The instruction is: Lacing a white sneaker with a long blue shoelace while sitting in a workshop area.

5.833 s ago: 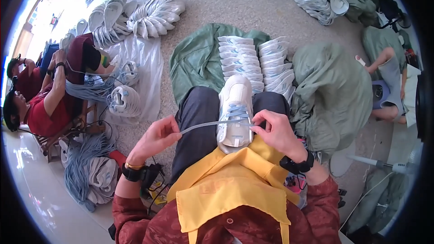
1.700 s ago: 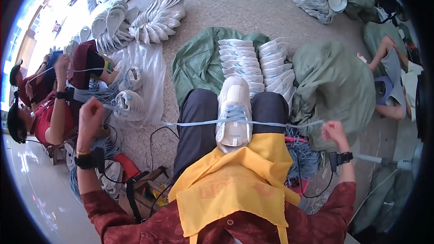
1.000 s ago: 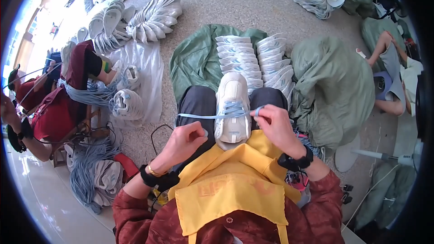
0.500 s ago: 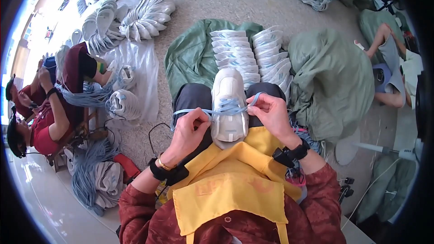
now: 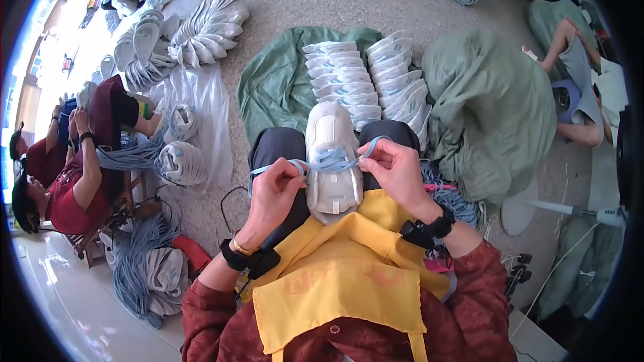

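Between my knees lies a white shoe upper (image 5: 333,131), its toe pointing away from me and its heel end near my yellow apron (image 5: 335,295). A light blue shoelace (image 5: 333,159) runs in crossed rows through its eyelets, one end out to each side. On the left of the shoe, my left hand (image 5: 274,184) pinches one lace end, which trails over my dark trouser leg. At the right side, my right hand (image 5: 396,171) pinches the other lace end, with a small loop standing above the fingers.
Two rows of stacked white shoe uppers (image 5: 339,84) lie on a green cloth (image 5: 272,97) ahead. A large green sack (image 5: 486,117) stands right of them. Co-workers in red (image 5: 64,184) sit at left beside bundles of blue laces (image 5: 134,261). A fan (image 5: 607,216) is at right.
Both hands keep their pinch on the lace ends and have shifted only slightly. The view has moved a little, so the shoe sits slightly further left.
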Available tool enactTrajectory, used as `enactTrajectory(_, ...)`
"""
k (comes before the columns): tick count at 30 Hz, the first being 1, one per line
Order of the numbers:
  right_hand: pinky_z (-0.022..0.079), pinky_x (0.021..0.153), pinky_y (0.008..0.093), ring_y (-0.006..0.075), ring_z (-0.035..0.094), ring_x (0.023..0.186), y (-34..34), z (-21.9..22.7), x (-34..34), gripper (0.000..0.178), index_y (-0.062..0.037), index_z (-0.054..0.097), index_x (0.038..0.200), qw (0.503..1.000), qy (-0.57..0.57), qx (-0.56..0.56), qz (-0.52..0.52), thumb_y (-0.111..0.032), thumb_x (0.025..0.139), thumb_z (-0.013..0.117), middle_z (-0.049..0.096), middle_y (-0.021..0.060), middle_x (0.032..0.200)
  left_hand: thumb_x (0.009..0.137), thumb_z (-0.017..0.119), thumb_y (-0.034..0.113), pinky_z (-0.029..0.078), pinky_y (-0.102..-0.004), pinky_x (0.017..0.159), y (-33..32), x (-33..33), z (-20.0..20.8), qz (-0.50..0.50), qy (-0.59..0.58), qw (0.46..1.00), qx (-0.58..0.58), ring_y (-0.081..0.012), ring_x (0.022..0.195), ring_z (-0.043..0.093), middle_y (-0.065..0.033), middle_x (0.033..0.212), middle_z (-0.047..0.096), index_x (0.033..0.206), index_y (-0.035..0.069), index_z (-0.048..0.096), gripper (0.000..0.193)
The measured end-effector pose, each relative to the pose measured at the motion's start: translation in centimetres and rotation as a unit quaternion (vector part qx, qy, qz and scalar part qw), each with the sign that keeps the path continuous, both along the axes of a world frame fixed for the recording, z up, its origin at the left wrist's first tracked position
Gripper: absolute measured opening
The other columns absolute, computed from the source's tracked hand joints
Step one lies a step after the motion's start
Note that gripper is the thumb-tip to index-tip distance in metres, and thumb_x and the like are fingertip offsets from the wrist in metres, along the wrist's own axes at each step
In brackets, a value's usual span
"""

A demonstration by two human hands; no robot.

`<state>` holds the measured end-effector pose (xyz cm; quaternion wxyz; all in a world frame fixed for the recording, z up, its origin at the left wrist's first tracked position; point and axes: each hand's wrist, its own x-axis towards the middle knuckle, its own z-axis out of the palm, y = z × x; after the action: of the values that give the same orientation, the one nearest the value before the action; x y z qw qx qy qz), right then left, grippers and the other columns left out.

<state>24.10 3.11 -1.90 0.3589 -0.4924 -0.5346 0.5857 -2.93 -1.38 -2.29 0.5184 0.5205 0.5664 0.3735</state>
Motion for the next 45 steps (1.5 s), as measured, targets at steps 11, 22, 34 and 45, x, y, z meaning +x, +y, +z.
enactTrajectory(11, 0.060, 0.075, 0.0241, 0.0065, 0.070, 0.083, -0.6, 0.2, -0.9, 0.010, 0.0048, 0.072, 0.101, 0.994, -0.078, 0.074, 0.009, 0.008, 0.092, 0.073, 0.075, 0.0051, 0.092, 0.093, 0.063, -0.011, 0.060, -0.0279, 0.082, -0.3, 0.1, -0.7, 0.013, -0.043, 0.999, 0.017, -0.0125, 0.090, 0.071, -0.0105, 0.104, 0.072, 0.096, -0.004, 0.056, 0.010)
enactTrajectory(22, 0.059, 0.065, 0.0247, 0.0097, 0.071, 0.073, -0.9, 0.3, -1.4, 0.020, 0.0041, 0.060, 0.085, 0.991, -0.093, 0.086, -0.050, 0.005, 0.087, 0.079, 0.071, 0.0072, 0.084, 0.097, 0.062, -0.011, 0.058, -0.0287, 0.090, 0.7, 1.1, 0.2, 0.043, -0.144, 0.988, -0.038, -0.0131, 0.097, 0.066, -0.0127, 0.110, 0.069, 0.095, -0.003, 0.056, 0.011)
enactTrajectory(34, 0.058, 0.066, 0.0267, 0.0154, 0.072, 0.071, -1.3, 0.6, -1.2, 0.010, 0.0026, 0.072, 0.095, 0.974, -0.154, 0.168, -0.011, 0.003, 0.087, 0.077, 0.072, 0.0091, 0.087, 0.088, 0.068, -0.012, 0.057, -0.0253, 0.078, 0.0, 1.4, -0.4, 0.041, 0.044, 0.997, 0.048, -0.0092, 0.088, 0.068, -0.0059, 0.089, 0.066, 0.091, -0.002, 0.054, 0.017)
enactTrajectory(45, 0.059, 0.073, 0.0355, 0.0271, 0.072, 0.081, -2.5, 1.9, -1.6, 0.029, 0.0041, 0.068, 0.107, 0.947, -0.218, 0.232, 0.050, -0.004, 0.083, 0.082, 0.067, 0.0142, 0.099, 0.085, 0.071, -0.011, 0.053, -0.0251, 0.066, 0.0, 2.5, -0.1, 0.076, 0.096, 0.986, 0.115, -0.0090, 0.073, 0.061, -0.0061, 0.084, 0.061, 0.088, -0.002, 0.055, 0.018)
